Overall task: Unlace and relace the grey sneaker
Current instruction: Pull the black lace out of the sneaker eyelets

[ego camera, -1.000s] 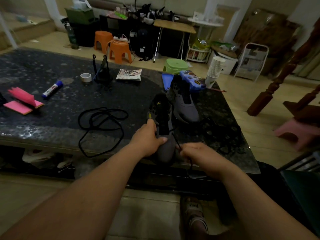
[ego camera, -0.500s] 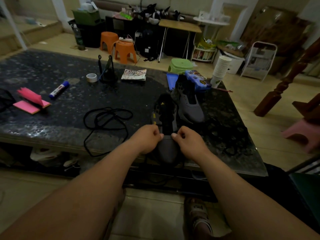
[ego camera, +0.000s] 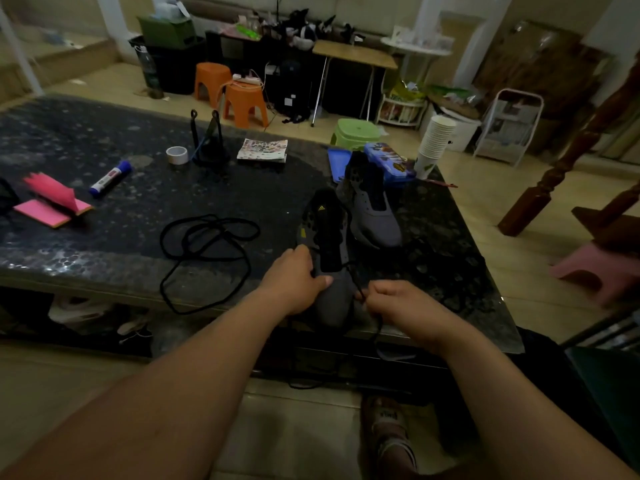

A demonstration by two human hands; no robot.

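Grey sneaker [ego camera: 335, 299]: on the dark table [ego camera: 104, 237], at its near edge, toe toward the person.
Left hand [ego camera: 298, 282]: fingers curled round the sneaker's left side, thumb across the toe.
Right hand [ego camera: 398, 303]: fingers curled, pinching a black lace [ego camera: 358, 287] just right of the shoe.
Second sneaker [ego camera: 375, 216]: just behind, to the right.
Spare lace [ego camera: 207, 244]: coiled on the table, left of both shoes.

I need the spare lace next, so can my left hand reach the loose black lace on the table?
Probably yes. The loose black lace lies on the table just left of the left hand, with nothing between them. That hand grips the grey sneaker, so it must let go first.
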